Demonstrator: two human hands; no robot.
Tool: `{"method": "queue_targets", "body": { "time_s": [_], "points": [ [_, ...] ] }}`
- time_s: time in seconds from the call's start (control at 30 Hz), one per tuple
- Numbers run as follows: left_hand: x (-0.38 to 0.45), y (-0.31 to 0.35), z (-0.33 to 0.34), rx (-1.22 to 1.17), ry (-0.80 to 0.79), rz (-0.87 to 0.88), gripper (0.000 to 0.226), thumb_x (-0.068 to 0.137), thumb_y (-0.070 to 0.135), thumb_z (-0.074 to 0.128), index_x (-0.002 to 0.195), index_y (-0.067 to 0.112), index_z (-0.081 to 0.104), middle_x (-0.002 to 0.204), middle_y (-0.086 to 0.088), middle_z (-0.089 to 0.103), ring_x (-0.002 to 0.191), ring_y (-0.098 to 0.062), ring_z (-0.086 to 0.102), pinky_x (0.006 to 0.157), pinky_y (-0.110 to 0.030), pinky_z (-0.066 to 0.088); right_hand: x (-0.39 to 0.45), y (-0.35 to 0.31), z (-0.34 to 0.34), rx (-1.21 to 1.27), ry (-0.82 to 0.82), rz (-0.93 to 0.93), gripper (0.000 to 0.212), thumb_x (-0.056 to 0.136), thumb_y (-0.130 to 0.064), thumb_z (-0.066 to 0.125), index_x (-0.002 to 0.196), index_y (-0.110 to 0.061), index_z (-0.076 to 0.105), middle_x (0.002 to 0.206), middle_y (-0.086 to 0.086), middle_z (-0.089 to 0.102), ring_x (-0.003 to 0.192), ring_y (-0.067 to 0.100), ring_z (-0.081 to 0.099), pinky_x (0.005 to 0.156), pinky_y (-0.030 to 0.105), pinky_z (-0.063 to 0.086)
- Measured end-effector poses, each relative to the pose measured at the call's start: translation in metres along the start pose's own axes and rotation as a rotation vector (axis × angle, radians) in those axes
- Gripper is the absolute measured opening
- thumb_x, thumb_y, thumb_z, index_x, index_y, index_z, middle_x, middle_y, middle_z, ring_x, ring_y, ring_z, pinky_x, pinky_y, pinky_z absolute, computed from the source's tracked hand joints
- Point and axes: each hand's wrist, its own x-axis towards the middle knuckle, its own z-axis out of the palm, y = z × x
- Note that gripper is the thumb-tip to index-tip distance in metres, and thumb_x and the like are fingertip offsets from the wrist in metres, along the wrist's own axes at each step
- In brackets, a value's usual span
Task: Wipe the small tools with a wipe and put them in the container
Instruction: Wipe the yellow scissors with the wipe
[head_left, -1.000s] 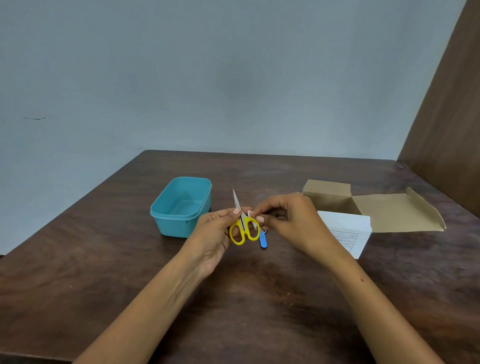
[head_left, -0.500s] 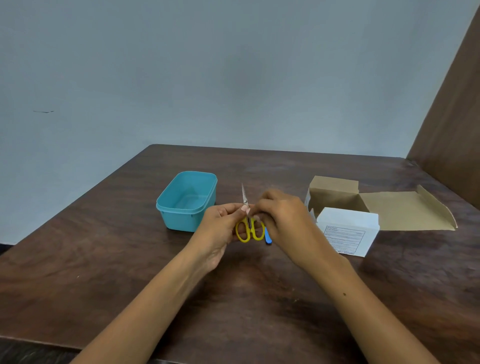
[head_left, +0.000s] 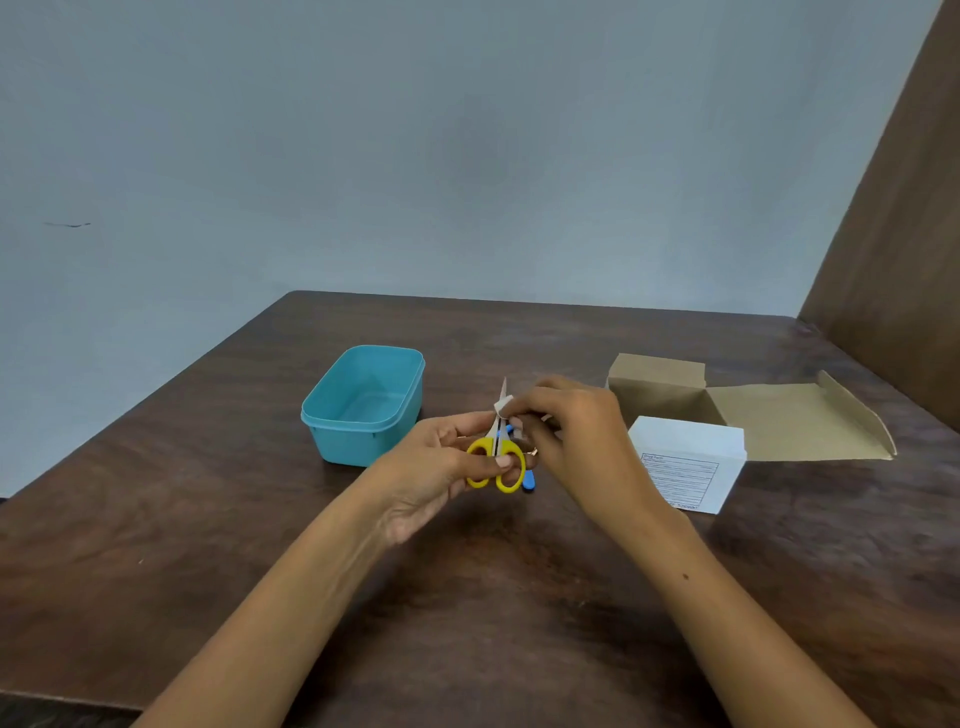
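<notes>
Left hand (head_left: 441, 470) grips scissors (head_left: 496, 460), right hand (head_left: 566, 431) pinches wipe (head_left: 503, 404) beside container (head_left: 363, 402).

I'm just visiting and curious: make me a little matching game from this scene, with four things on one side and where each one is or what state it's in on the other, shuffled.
Things:
1. scissors
2. wipe
3. teal container
4. white box

Places or states:
A. standing open on the table, nothing visible inside
B. pinched by the right hand against the blade
C. on the table to the right of both hands
D. held by the left hand at the yellow handles, blades pointing up

Pairs: 1-D, 2-B, 3-A, 4-C
</notes>
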Motion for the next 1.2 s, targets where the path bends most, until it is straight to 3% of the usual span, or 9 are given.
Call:
{"method": "queue_targets", "body": {
  "time_s": [0.13,0.2,0.27,0.37,0.53,0.7,0.9,1.07,1.2],
  "points": [
    [0.001,-0.003,-0.001,0.169,0.099,0.067,0.039,0.078,-0.012,0.065,0.1,0.02,0.066,0.074,-0.001,0.075,0.069,-0.008,0.07,0.07,-0.019,0.057,-0.001,0.0,-0.003,-0.008,0.073,-0.023,0.018,0.08,0.003,0.064,0.088,-0.01,0.073,0.088,0.005,0.069,0.076,0.019,0.065,0.066,0.021,0.051],
    [0.003,-0.002,-0.004,0.21,0.161,0.06,0.038,0.074,-0.006,0.071,0.106,0.014,0.063,0.084,-0.009,0.075,0.077,-0.017,0.072,0.074,-0.024,0.058,-0.001,-0.002,-0.002,-0.013,0.074,-0.047,0.018,0.081,0.002,0.064,0.09,-0.01,0.073,0.09,0.004,0.069,0.077,0.016,0.064,0.066,0.014,0.047],
    [0.005,-0.002,-0.005,0.244,0.209,0.041,0.032,0.071,0.0,0.076,0.099,0.009,0.064,0.091,-0.016,0.074,0.083,-0.024,0.071,0.073,-0.028,0.059,-0.002,-0.003,-0.002,-0.027,0.064,-0.073,0.019,0.081,0.003,0.064,0.091,-0.009,0.074,0.092,0.006,0.07,0.08,0.018,0.066,0.067,0.02,0.051],
    [0.005,-0.003,-0.006,0.267,0.244,0.07,0.025,0.07,0.0,0.077,0.091,0.005,0.065,0.085,-0.015,0.074,0.077,-0.023,0.071,0.072,-0.032,0.058,-0.003,-0.003,0.0,-0.039,0.025,-0.072,0.02,0.081,0.002,0.063,0.092,-0.011,0.074,0.091,0.006,0.068,0.08,0.021,0.066,0.065,0.031,0.056],
    [0.003,-0.003,-0.008,0.274,0.256,0.178,0.02,0.071,-0.009,0.074,0.089,-0.003,0.067,0.07,-0.009,0.071,0.06,-0.012,0.068,0.062,-0.025,0.058,-0.004,-0.005,0.002,-0.018,-0.14,-0.195,0.018,0.075,-0.006,0.065,0.087,-0.014,0.075,0.082,0.003,0.067,0.07,0.017,0.063,0.06,0.027,0.051],
    [0.006,-0.005,-0.006,0.279,0.311,0.175,0.025,0.066,-0.005,0.079,0.086,0.003,0.067,0.064,-0.003,0.072,0.058,-0.01,0.067,0.064,-0.024,0.058,-0.003,0.004,0.001,0.015,0.046,-0.078,0.015,0.079,-0.003,0.064,0.088,-0.015,0.071,0.086,0.001,0.067,0.074,0.016,0.064,0.062,0.039,0.055],
    [0.004,-0.005,-0.007,0.37,0.321,0.23,0.023,0.065,-0.004,0.08,0.085,0.001,0.069,0.071,-0.01,0.074,0.062,-0.012,0.069,0.063,-0.023,0.058,-0.003,-0.001,-0.003,0.016,-0.149,-0.158,0.015,0.077,-0.005,0.067,0.089,-0.013,0.073,0.084,0.0,0.07,0.074,0.013,0.064,0.064,0.031,0.054],
    [0.006,-0.003,-0.003,0.469,0.322,0.261,0.026,0.065,0.0,0.082,0.087,0.004,0.069,0.075,-0.014,0.074,0.064,-0.014,0.069,0.066,-0.029,0.059,-0.002,0.004,-0.008,0.047,0.032,-0.071,0.013,0.075,-0.001,0.071,0.082,-0.011,0.073,0.077,-0.001,0.072,0.071,0.013,0.067,0.064,0.022,0.052],
    [0.006,-0.003,-0.005,0.444,0.336,0.262,0.024,0.064,-0.001,0.082,0.083,0.003,0.068,0.076,-0.018,0.074,0.073,-0.026,0.07,0.074,-0.041,0.059,-0.004,-0.001,-0.006,0.107,-0.047,-0.062,0.012,0.074,-0.005,0.075,0.085,-0.013,0.074,0.08,-0.001,0.074,0.076,0.008,0.067,0.068,0.017,0.053]
  ]
}}
